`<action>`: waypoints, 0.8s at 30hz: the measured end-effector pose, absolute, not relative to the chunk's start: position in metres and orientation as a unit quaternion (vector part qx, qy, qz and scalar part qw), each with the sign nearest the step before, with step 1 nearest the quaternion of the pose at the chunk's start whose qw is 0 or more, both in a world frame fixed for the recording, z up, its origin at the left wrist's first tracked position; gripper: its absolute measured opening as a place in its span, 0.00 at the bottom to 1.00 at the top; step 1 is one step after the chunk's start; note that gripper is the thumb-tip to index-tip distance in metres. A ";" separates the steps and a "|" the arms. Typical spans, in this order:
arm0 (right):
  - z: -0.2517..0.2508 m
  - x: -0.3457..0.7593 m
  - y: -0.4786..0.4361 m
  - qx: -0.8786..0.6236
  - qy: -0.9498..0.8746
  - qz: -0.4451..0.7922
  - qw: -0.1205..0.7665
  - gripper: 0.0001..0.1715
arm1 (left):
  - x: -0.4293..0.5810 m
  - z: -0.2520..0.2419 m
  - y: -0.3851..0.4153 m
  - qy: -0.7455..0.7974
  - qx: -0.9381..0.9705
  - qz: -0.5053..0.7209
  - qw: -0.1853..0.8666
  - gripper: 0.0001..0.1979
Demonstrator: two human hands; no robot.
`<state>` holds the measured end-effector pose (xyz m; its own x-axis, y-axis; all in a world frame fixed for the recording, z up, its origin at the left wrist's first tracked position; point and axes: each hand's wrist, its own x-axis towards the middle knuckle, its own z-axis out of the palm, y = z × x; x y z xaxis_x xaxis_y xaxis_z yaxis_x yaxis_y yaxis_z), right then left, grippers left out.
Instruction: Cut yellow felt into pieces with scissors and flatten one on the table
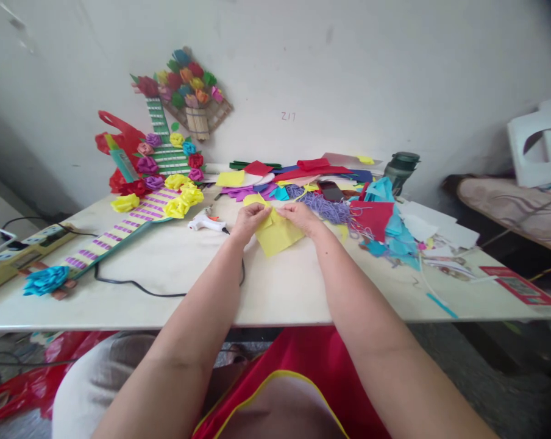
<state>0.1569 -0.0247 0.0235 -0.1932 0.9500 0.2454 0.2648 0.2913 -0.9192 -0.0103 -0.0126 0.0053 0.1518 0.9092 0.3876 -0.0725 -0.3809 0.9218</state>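
Note:
A yellow sheet of paper [279, 235], thin and creased like crepe paper, is held over the middle of the table. My left hand [252, 219] pinches its upper left part. With fingers closed, my right hand [300, 217] grips the upper right part. The fingertips of both hands are close together, and the sheet's lower corner hangs toward me. To the left of my left hand lies a white glue gun [208, 222] with a black cord. Purple shredded paper strands [323, 204] lie just behind my right hand.
A guitar-shaped craft [120, 235] with paper flowers [184, 198] lies at left. Stacked coloured sheets [252, 177], a phone [331, 191] and a dark bottle [401, 171] line the back. Blue and red paper scraps [397, 235] cover the right. A power strip [26, 247] sits at far left.

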 end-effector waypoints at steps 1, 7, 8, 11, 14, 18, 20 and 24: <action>0.023 0.156 -0.025 -0.455 -0.667 0.383 0.449 0.21 | -0.010 0.005 -0.012 0.344 0.620 0.555 0.436 0.17; 0.024 0.151 -0.027 -0.450 -0.673 0.383 0.445 0.20 | -0.009 0.004 -0.012 0.390 0.624 0.524 0.429 0.18; 0.025 0.151 -0.028 -0.447 -0.677 0.381 0.443 0.20 | -0.009 0.005 -0.013 0.396 0.623 0.520 0.430 0.19; 0.025 0.151 -0.028 -0.443 -0.688 0.370 0.441 0.20 | -0.009 0.006 -0.014 0.407 0.625 0.518 0.419 0.20; 0.024 0.152 -0.027 -0.444 -0.685 0.368 0.445 0.19 | -0.008 0.006 -0.013 0.416 0.630 0.524 0.395 0.20; 0.022 0.155 -0.023 -0.451 -0.684 0.355 0.451 0.17 | -0.008 0.005 -0.010 0.424 0.641 0.530 0.360 0.19; 0.021 0.155 -0.022 -0.452 -0.688 0.347 0.450 0.17 | -0.008 0.004 -0.008 0.433 0.649 0.525 0.340 0.18; 0.023 0.155 -0.024 -0.454 -0.688 0.341 0.452 0.18 | -0.009 0.006 -0.006 0.469 0.666 0.509 0.280 0.18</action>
